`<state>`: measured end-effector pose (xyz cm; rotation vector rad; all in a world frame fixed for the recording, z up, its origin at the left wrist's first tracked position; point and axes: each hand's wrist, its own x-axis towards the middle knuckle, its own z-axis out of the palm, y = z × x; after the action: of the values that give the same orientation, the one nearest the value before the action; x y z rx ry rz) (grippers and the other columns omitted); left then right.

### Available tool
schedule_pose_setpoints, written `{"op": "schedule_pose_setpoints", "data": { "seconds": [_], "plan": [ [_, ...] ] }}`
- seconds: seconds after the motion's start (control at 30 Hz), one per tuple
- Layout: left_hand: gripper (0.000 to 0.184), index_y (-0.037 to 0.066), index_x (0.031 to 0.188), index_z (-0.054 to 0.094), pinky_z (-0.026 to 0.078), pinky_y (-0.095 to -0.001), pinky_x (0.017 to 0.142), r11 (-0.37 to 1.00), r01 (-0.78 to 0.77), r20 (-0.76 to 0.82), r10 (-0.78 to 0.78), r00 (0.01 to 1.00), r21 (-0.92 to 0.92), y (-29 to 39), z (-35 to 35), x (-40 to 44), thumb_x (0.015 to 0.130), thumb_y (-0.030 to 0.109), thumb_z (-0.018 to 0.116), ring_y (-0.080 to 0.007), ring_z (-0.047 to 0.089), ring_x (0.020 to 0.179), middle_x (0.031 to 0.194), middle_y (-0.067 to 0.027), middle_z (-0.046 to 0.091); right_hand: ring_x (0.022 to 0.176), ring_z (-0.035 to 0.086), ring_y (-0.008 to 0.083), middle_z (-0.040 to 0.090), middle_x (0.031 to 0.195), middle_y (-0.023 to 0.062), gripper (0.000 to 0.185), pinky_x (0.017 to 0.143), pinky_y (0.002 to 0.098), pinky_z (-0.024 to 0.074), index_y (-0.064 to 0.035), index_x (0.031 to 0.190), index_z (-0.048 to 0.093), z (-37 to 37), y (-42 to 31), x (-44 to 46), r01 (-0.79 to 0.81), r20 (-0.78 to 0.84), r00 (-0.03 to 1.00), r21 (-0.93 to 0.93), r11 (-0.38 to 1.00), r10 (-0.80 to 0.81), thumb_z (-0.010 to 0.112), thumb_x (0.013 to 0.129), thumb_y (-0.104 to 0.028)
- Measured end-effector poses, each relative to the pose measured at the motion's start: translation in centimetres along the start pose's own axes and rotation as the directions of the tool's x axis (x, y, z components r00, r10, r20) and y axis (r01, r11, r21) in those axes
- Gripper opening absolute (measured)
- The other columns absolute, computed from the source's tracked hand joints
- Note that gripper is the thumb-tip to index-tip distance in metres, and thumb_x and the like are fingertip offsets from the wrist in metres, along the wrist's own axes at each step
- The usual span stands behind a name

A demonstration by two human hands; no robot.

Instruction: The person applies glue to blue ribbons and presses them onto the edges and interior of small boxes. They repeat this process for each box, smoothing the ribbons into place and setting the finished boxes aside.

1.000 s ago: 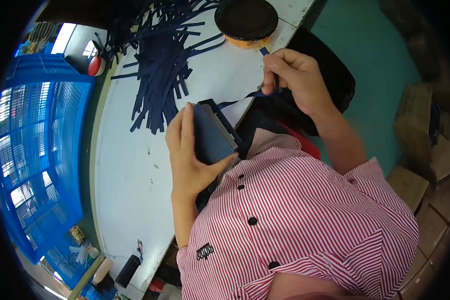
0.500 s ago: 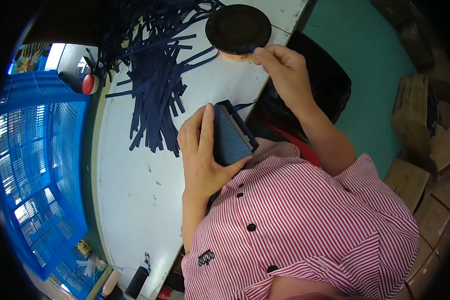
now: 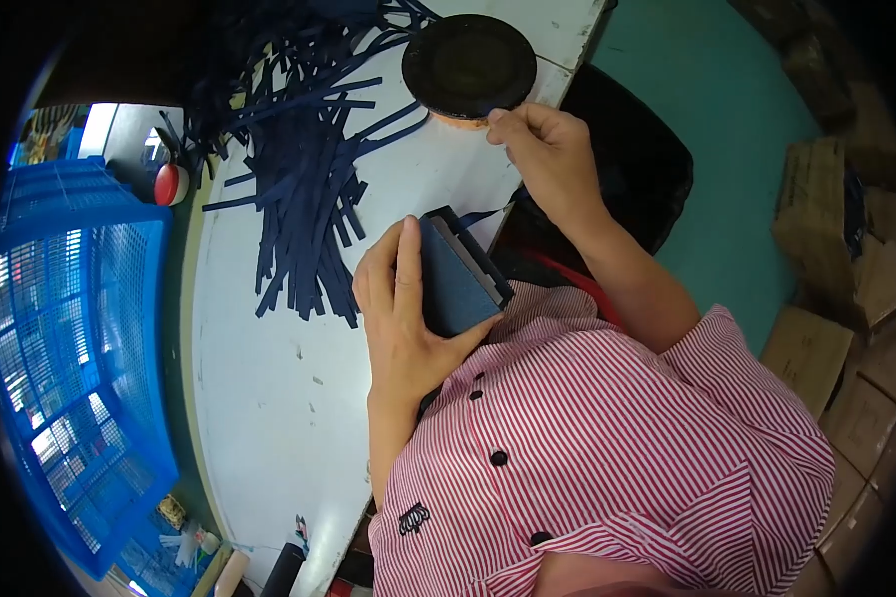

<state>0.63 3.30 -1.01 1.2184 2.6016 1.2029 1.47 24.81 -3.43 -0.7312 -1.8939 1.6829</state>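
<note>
My left hand (image 3: pixel 396 313) is wrapped around a small dark blue box (image 3: pixel 456 282), fingers on its far side and thumb at its near corner. A grey inner edge shows along the box's right side. From its top end a dark blue ribbon (image 3: pixel 483 215) sticks out towards the table edge. My right hand (image 3: pixel 550 159) is pinched closed at the near rim of a round black disc (image 3: pixel 470 66) with an orange-tan base. What sits between those fingertips is too small to name. Many cut dark blue ribbon strips (image 3: pixel 304 214) lie in a heap left of the disc.
The white table (image 3: pixel 269 418) carries a few dark marks. Left of it stands a blue plastic crate (image 3: pixel 159 328), with a red-and-white round object (image 3: pixel 171 184) near its top. A black seat (image 3: pixel 632 159) is beyond the table's right edge; cardboard boxes (image 3: pixel 811 353) stand on the right.
My right hand has shifted slightly left and down along the disc's rim, still pinched. My left hand keeps hold of the box. The whole view has shifted a little.
</note>
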Motion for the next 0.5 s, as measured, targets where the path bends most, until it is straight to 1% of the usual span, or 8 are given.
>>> {"op": "schedule_pose_setpoints", "data": {
  "seconds": [0.07,0.2,0.3,0.4,0.5],
  "plan": [
    [0.121,0.008,0.150,0.034,0.041,-0.0463,0.104,1.000,0.029,0.027,-0.029,0.999,-0.001,-0.4,0.0,-0.2,0.049,0.028,0.095,-0.0387,0.044,0.128,0.141,-0.0200,0.042,0.053,0.045,0.0046,0.057,0.057,0.0001,0.026,0.050,0.0247,0.0352,0.0018,0.078,0.071,0.0,0.0,0.0,-0.029,0.014,0.999,0.006,1.000,0.029,0.067,0.090,-0.021],
    [0.121,0.009,0.151,0.033,0.042,-0.0463,0.105,0.999,0.037,0.039,-0.037,0.999,0.014,-0.5,0.0,-0.2,0.049,0.029,0.095,-0.0385,0.044,0.128,0.141,-0.0197,0.041,0.052,0.044,0.0043,0.055,0.056,-0.0006,0.026,0.049,0.0240,0.0338,0.0023,0.077,0.071,-0.3,-0.2,-0.3,-0.053,0.032,0.998,0.025,0.998,0.052,0.066,0.090,-0.020],
    [0.122,0.009,0.151,0.032,0.042,-0.0463,0.105,0.999,0.031,0.040,-0.032,0.999,0.008,-0.1,-0.3,-0.2,0.049,0.029,0.095,-0.0384,0.044,0.129,0.141,-0.0195,0.041,0.052,0.043,0.0042,0.054,0.055,-0.0012,0.026,0.049,0.0239,0.0329,0.0024,0.077,0.070,-0.7,-1.9,-0.8,-0.051,0.024,0.999,0.097,0.994,0.049,0.066,0.090,-0.020],
    [0.122,0.009,0.151,0.032,0.041,-0.0464,0.105,0.999,0.032,0.042,-0.032,0.999,0.003,-0.2,-0.3,-0.2,0.049,0.030,0.095,-0.0383,0.044,0.129,0.141,-0.0196,0.041,0.052,0.043,0.0042,0.052,0.054,-0.0017,0.026,0.049,0.0239,0.0325,0.0024,0.077,0.070,-0.5,-1.9,-0.4,-0.020,0.027,0.999,0.059,0.998,0.019,0.065,0.090,-0.020],
    [0.121,0.009,0.151,0.033,0.041,-0.0464,0.105,1.000,0.028,0.036,-0.029,0.999,0.007,-0.2,-0.3,-0.2,0.049,0.031,0.095,-0.0382,0.044,0.129,0.142,-0.0195,0.041,0.051,0.043,0.0042,0.053,0.055,-0.0014,0.026,0.048,0.0239,0.0322,0.0024,0.077,0.070,-0.1,-0.2,0.1,-0.021,0.017,1.000,0.043,0.999,0.020,0.065,0.090,-0.020]
  ]
}}
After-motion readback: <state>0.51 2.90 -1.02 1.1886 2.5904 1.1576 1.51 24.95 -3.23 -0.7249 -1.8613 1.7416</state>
